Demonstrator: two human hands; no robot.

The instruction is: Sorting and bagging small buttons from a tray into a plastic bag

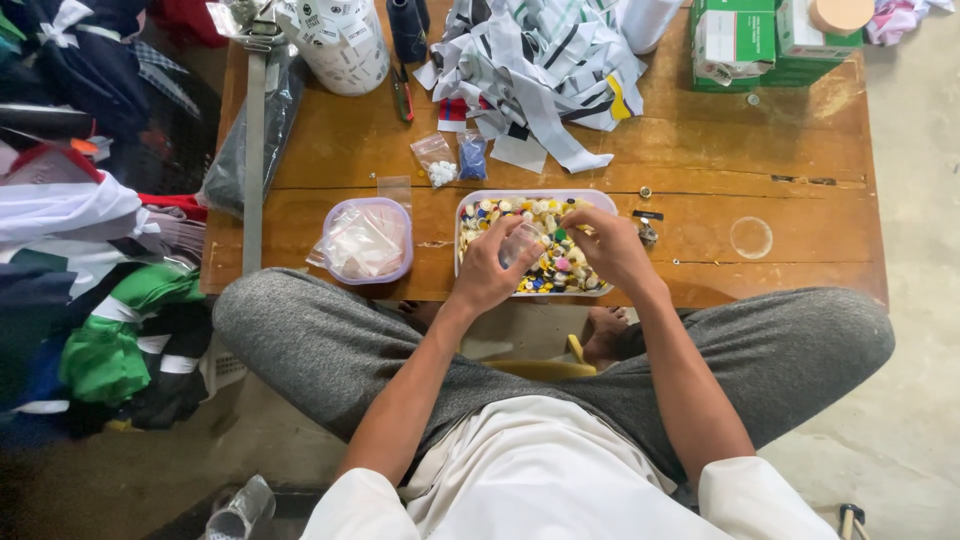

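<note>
The left hand (487,265) is closed around a small clear bag (520,243), held just above the tray (535,197) of mixed buttons (560,268) on the wooden table (700,160). The right hand (610,245) reaches into the buttons with fingers curled; whether it grips one cannot be determined.

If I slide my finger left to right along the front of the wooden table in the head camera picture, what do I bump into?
Purple tub of clear bags → left hand holding a small clear bag → tray of coloured buttons → right hand → clear round lid.
</note>
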